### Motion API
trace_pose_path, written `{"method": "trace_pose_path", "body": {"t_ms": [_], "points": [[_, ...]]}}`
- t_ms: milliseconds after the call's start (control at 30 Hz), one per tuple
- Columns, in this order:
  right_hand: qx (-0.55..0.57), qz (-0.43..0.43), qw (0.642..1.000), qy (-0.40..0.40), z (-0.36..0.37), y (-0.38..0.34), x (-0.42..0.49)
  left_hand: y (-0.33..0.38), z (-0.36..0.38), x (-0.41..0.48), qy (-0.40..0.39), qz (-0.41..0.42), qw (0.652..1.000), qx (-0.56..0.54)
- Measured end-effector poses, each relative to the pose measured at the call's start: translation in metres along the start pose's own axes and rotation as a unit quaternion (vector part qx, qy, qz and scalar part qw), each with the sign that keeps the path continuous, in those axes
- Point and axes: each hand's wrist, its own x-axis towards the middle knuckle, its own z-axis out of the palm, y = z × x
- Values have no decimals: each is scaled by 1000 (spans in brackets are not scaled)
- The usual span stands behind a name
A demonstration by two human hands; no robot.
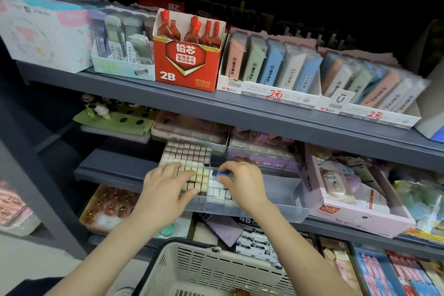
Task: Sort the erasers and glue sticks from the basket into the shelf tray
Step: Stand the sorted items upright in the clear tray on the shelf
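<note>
Centre of frame, middle shelf: a clear plastic tray (288,196) sits with its front end sticking out past the shelf edge. Its left part is packed with small eraser blocks (187,154) in tight rows: pinkish and white at the back, pale yellow in the middle, white toward the front.

Left hand (165,185), centre-left: palm down, fingers straight and slightly spread, tips resting on the yellow and white rows. It grips nothing.

Right hand (242,182), just right of centre: fingers curled, thumb and fingertips pinching a small blue-wrapped piece (219,174) right over the white rows in the tray. Eraser or glue stick, cannot tell. The hands are near each other but not touching.

Bottom centre: beige slotted basket (204,269), under and between the forearms. Its contents are mostly cut off by the frame edge.

Upper centre, top shelf: red carton marked 2B (189,65). To its right, white display boxes of pastel lead cases (271,65) with red price marks on the front.

Right of the tray, just beside it: a pink box (360,214) of packaged goods.

Lower left, below the tray: a flat box of amber-coloured items (108,206), too blurred to identify
</note>
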Motion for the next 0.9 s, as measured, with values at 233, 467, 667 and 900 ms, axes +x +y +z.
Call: {"method": "trace_pose_path", "body": {"t_ms": [233, 467, 667, 900], "points": [[35, 42, 996, 77, -2, 2, -11, -7, 2, -15, 33, 15, 999, -21], [259, 107, 954, 109, 3, -9, -150, -12, 25, -93, 146, 48, 987, -42], [305, 311, 830, -349, 133, -7, -259, -53, 113, -167, -32, -13, 999, 10], [262, 294, 808, -439, 224, -31, -290, -67, 155, -203, -32, -133, 980, -146]]}}
